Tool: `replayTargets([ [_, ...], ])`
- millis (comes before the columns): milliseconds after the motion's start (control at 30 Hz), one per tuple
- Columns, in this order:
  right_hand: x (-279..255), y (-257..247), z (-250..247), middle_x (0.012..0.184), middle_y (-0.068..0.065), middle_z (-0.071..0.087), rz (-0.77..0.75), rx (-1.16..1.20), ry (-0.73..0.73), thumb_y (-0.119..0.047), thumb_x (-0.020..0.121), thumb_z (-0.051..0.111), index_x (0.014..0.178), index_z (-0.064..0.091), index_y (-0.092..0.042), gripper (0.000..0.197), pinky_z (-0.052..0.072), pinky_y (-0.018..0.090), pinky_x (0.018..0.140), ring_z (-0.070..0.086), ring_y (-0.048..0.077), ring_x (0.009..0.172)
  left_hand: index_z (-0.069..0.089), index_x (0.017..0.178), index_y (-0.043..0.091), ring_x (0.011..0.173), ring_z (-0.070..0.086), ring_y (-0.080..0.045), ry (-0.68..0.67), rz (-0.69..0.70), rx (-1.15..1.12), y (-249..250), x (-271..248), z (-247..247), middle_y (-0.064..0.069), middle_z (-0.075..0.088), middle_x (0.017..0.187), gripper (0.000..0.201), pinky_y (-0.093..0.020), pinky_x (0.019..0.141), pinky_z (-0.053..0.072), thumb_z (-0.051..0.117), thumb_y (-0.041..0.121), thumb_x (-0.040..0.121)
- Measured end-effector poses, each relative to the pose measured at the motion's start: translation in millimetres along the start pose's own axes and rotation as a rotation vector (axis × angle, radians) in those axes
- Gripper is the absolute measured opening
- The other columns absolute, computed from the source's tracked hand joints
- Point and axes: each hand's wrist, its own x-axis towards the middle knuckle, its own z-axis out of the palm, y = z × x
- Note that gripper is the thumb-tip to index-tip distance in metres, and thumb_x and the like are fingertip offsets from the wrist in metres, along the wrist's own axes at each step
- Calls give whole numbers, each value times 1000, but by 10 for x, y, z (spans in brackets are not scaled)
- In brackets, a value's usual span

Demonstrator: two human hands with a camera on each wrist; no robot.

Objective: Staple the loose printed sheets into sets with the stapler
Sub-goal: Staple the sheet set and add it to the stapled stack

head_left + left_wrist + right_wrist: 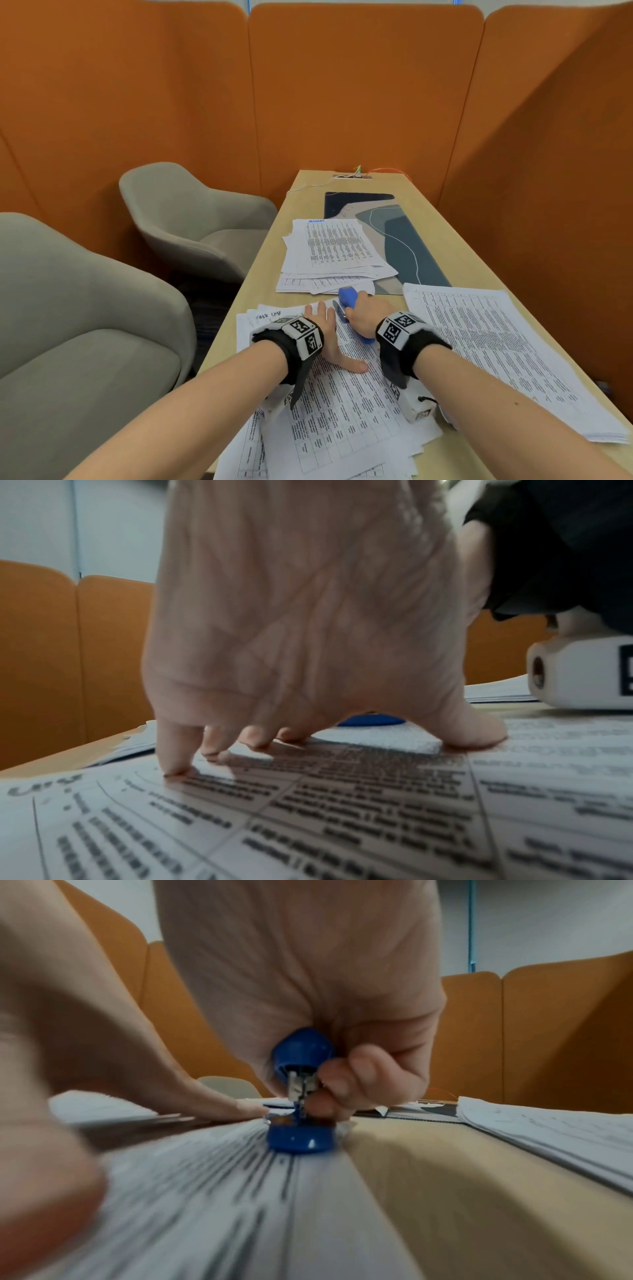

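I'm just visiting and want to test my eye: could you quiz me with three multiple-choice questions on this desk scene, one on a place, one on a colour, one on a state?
1. Where is the left hand?
A. Flat on the near printed sheets
B. On a grey chair
C. Lifted off the table

2. What colour is the stapler?
A. Red
B. Black
C. Blue

3. What is the right hand doing?
A. Resting open
B. Gripping the stapler
C. Holding a pen

Answers: 1 A, the fingers press on the paper in the left wrist view. 2 C, its body is blue in every view. 3 B, the fingers curl round it at the sheets' corner.
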Motion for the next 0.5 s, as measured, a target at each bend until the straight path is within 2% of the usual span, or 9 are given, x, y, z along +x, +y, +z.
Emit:
replayTargets([
  [67,24,4,-35,132,15,54,-16,7,-24,-34,98,37,132,39,-3,46,41,32,87,54,31,118,-13,151,6,147,-11,-32,7,14,-15,-22,0,12,-12,-16,159,123,-44,118,0,55,75,74],
  [133,20,60,-58,131,17,54,-31,38,-23,-36,98,36,132,40,-2,48,40,33,89,53,31,118,5,152,5,148,0,-34,22,14,-67,-35,7,-40,-15,0,160,117,-44,118,10,59,72,74],
  [167,6,94,-55,130,16,55,-37,55,-7,-37,98,35,131,39,-2,48,40,33,89,54,31,117,27,146,4,145,14,-35,53,12,-120,-55,38,-75,-18,19,155,99,-42,115,21,62,66,77],
  [200,-25,126,-50,127,15,57,-45,61,18,-38,99,34,130,40,-3,46,41,34,88,55,30,114,48,127,6,139,31,-33,135,26,-234,-78,76,-109,-17,39,142,66,-38,109,31,63,53,84],
  [267,-114,155,-37,121,12,60,-68,66,87,-38,99,32,127,40,-6,43,41,34,83,58,30,110,56,92,13,116,55,-29,286,18,-584,-116,116,-195,-10,57,112,4,-33,98,43,55,17,92],
  [300,-161,155,-38,119,11,62,-79,73,122,-39,99,32,126,40,-7,42,41,33,80,58,30,108,57,88,11,100,62,-28,293,7,-783,-131,147,-235,-11,60,101,10,-33,96,48,50,5,92],
  [367,-246,140,-48,116,11,63,-92,88,168,-39,99,31,125,40,-8,41,40,34,77,59,30,106,56,83,3,73,63,-24,162,2,-1237,-142,185,-261,-14,62,82,12,-37,85,56,50,-5,89],
  [433,-289,125,-70,116,12,63,-91,101,187,-40,99,32,125,40,-9,41,39,34,77,59,31,107,58,89,-2,66,63,-21,59,13,-1439,-122,167,-273,-13,62,75,1,-29,65,59,58,-3,87],
  [500,-311,108,-86,118,12,62,-86,99,195,-41,99,32,124,41,-9,42,38,33,76,58,31,108,59,87,-2,63,64,-17,86,-4,-1470,-104,174,-249,-12,63,73,8,-23,53,57,66,-1,84],
])
